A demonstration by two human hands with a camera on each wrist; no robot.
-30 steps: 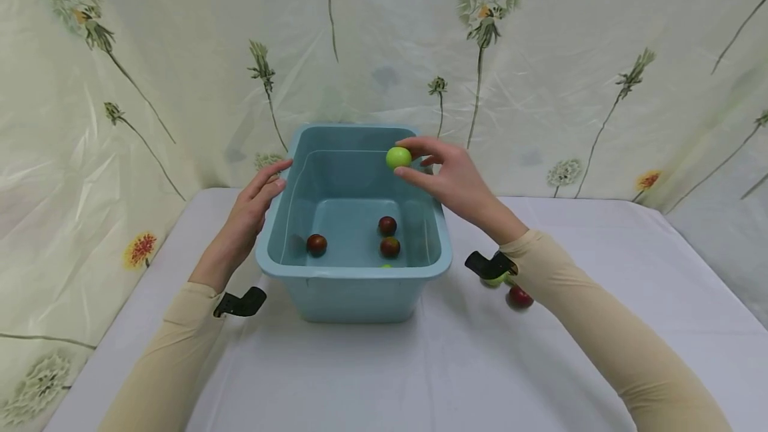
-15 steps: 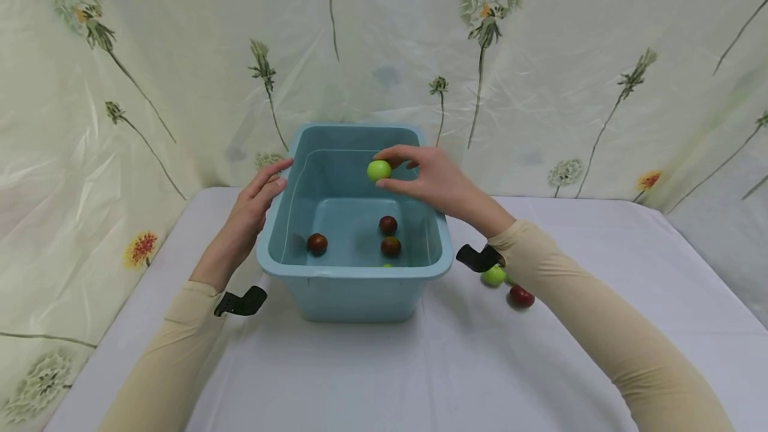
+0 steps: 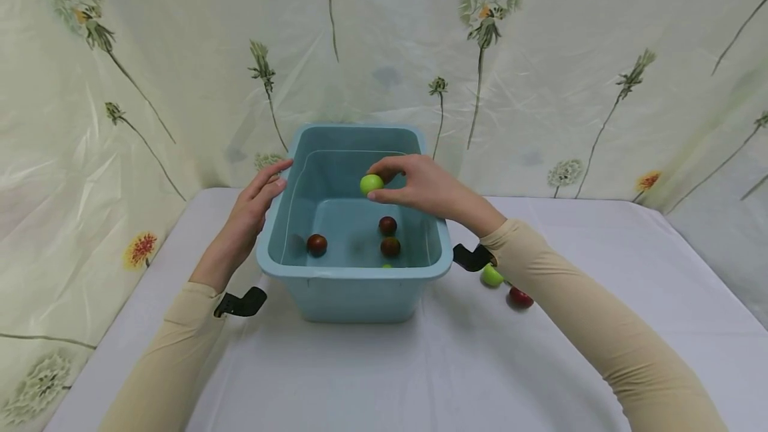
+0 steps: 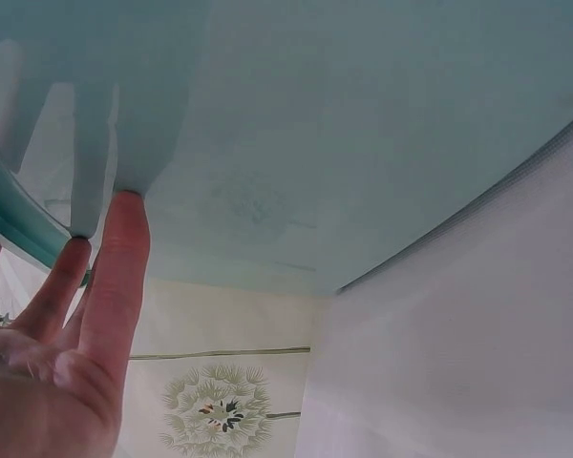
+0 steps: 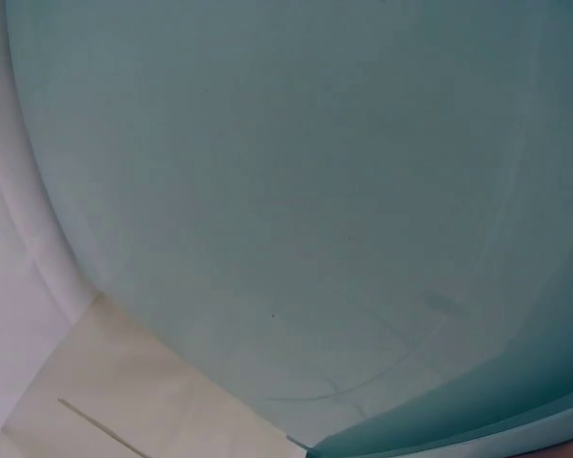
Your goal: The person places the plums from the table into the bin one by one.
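Observation:
A light blue plastic tub [image 3: 351,273] stands at the middle of the table in the head view. Over its inside, my right hand [image 3: 426,187] pinches a small round green fruit [image 3: 371,185] between thumb and fingers. My left hand [image 3: 243,222] touches the tub's left side with fairly straight fingers; the left wrist view shows its fingertips [image 4: 126,215] against the outer wall. On the tub's floor lie dark red fruits [image 3: 317,245], and a bit of green peeks over the near rim. The right wrist view holds mostly tub wall [image 5: 286,191]; the fruit is hidden there.
Right of the tub, a green fruit [image 3: 493,276] and a red fruit [image 3: 520,297] lie on the white tablecloth [image 3: 336,379], partly near the right sleeve [image 3: 576,305]. A flower-printed sheet [image 3: 372,32] hangs behind the table.
My right hand has moved left and lower over the tub with the green fruit still pinched. My left hand has stayed at the tub's side.

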